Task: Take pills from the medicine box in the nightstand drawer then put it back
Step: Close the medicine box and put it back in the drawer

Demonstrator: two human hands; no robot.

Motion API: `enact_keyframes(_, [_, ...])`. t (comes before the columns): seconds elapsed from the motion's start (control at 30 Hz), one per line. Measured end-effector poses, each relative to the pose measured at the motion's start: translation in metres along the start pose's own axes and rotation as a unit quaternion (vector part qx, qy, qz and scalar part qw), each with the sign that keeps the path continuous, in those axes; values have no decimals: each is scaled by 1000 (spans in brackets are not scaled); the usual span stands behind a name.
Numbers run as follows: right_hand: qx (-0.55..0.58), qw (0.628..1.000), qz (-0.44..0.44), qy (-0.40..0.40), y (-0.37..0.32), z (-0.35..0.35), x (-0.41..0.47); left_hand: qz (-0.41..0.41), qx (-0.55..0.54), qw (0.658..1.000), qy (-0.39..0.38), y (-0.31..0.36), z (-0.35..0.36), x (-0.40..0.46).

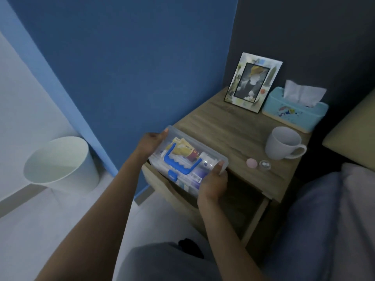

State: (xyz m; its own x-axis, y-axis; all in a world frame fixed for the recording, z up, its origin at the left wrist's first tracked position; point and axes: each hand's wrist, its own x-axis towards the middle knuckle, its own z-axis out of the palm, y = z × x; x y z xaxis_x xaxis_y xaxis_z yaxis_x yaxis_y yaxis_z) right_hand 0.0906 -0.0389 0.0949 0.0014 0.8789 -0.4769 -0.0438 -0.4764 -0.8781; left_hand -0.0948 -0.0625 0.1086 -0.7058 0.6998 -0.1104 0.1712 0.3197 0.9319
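Head view: clear rectangular plastic box [187, 162], blue-handled, is gripped endwise by left hand [151, 144] and right hand [213, 184] over wooden drawer [254, 218].

Home bedroom, dim light; wood nightstand [233, 126] in corner w/ blue wall [121, 67] at left & dark wall [304, 37] behind; drawer [223, 203] pulled open on near side; bed [328, 220] along right edge w/ blue-grey cover, pillow [353, 130] at far right; on the top: photo frame [252, 83] leaning at the far side, teal tissue box [294, 112] beside it, white mug [284, 142], small pink lid [251, 163] & clear pill cup [265, 165] near the front; white bin [58, 161] on pale floor at left; clear med box [182, 159] w/ blue handle held over the drawer; all domestic, bedside stuff.
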Motion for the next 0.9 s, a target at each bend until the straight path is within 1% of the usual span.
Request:
enact_keyframes(0.17, [20,1000,14,7,15,2,9,-16,23,999,-22,-10,6,11])
enact_keyframes(0.27, [24,999,37,7,24,4,16,-7,34,999,-31,-17,12,20])
enact_keyframes(0.47, [-9,998,56,1,44,5,33,-75,90,990,-73,-46,25,40])
enact_keyframes(0.57, [-17,998,63,-1,52,4,45,-76,100,988,-87,-58,34,51])
enact_keyframes(0.73, [2,997,75,2,63,1,59,-66,160,977,-125,-75,51,63])
enact_keyframes(0.9, [7,996,94,9,76,-1,68,-77,189,970,-129,-97,57,69])
